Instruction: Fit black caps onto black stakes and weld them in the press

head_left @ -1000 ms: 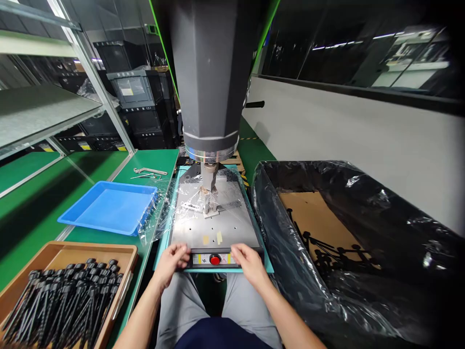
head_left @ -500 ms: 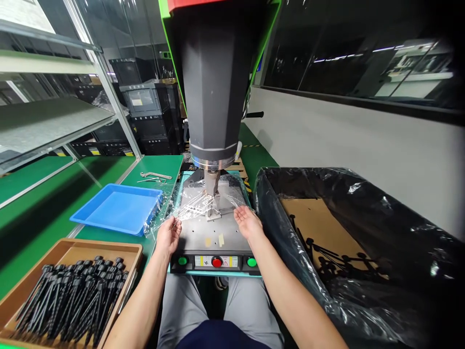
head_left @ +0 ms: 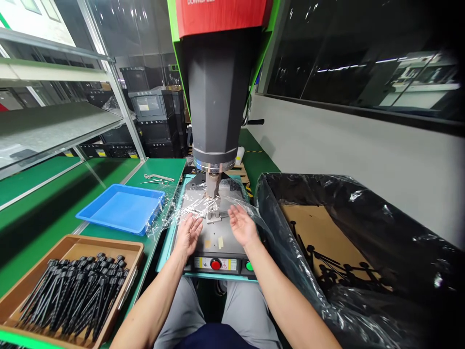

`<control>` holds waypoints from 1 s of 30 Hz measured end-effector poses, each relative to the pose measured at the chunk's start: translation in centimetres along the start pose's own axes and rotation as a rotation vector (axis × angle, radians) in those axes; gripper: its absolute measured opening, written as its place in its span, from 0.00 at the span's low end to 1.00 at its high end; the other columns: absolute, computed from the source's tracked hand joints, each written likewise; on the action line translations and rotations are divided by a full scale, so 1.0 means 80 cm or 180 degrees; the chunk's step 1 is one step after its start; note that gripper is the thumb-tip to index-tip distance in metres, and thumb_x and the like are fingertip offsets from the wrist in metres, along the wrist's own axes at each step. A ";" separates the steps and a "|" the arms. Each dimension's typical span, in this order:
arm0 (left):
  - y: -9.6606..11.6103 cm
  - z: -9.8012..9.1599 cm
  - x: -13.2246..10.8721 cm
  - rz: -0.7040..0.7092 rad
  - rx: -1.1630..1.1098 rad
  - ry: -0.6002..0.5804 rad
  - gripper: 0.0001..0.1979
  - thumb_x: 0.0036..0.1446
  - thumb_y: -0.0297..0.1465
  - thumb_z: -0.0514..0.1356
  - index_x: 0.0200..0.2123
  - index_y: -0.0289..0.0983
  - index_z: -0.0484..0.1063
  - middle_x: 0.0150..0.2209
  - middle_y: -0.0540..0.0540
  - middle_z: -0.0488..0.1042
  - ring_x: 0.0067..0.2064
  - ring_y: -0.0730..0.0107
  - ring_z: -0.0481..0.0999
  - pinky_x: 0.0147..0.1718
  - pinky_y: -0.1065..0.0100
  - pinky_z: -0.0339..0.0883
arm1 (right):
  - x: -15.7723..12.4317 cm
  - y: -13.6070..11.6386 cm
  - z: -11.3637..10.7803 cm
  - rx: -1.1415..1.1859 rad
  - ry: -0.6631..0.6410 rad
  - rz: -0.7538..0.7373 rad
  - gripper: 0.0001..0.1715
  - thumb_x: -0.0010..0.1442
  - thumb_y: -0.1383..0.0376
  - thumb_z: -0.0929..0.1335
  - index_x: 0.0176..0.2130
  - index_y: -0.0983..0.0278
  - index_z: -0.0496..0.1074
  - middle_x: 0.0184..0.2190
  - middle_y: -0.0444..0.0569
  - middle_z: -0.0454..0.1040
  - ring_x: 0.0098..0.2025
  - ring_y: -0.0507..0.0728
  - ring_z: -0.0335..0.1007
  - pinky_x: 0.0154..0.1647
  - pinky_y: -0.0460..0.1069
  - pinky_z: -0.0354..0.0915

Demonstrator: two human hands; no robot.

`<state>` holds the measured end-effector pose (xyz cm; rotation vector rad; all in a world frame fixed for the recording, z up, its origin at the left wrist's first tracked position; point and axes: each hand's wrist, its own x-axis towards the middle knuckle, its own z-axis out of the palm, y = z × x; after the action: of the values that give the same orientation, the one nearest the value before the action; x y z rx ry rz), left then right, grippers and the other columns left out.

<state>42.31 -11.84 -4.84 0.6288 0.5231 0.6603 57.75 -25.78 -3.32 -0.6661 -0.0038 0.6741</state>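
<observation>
My left hand point(head_left: 189, 235) is over the left of the machine's metal base plate point(head_left: 199, 245), palm turned inward, fingers loosely apart. On the other side my right hand point(head_left: 242, 227) is held palm inward with its fingers spread. Crinkled clear plastic film point(head_left: 169, 213) spreads around the fingertips; whether they touch it I cannot tell. Between and behind the hands, the press's narrow metal tool point(head_left: 213, 185) comes down to a small fixture point(head_left: 213, 215) on the plate. Neither hand shows anything held.
A blue tray point(head_left: 121, 206) lies at left, with a brown tray point(head_left: 67, 242) of black round-headed rods point(head_left: 76, 295) nearer me. At right stands a box lined with black plastic point(head_left: 308, 186). The front panel carries a red button point(head_left: 215, 264). A wrench point(head_left: 160, 178) lies behind the blue tray.
My left hand has moved right and inward over the plate, its fingers opening out. The right hand has shifted slightly left. The camera view has tilted up a little.
</observation>
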 end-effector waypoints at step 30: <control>0.019 0.058 0.041 -0.0017 -0.0106 0.0194 0.05 0.55 0.27 0.64 0.35 0.33 0.72 0.37 0.41 0.81 0.32 0.70 0.80 0.30 0.73 0.75 | 0.088 0.012 0.082 -0.4321 -0.0748 -0.2423 0.06 0.54 0.62 0.69 0.33 0.61 0.75 0.43 0.53 0.72 0.50 0.63 0.66 0.57 0.58 0.59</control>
<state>46.85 -10.30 -1.38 0.5773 0.5691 0.6833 61.39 -17.41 -0.07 -1.7447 -0.9577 -0.1016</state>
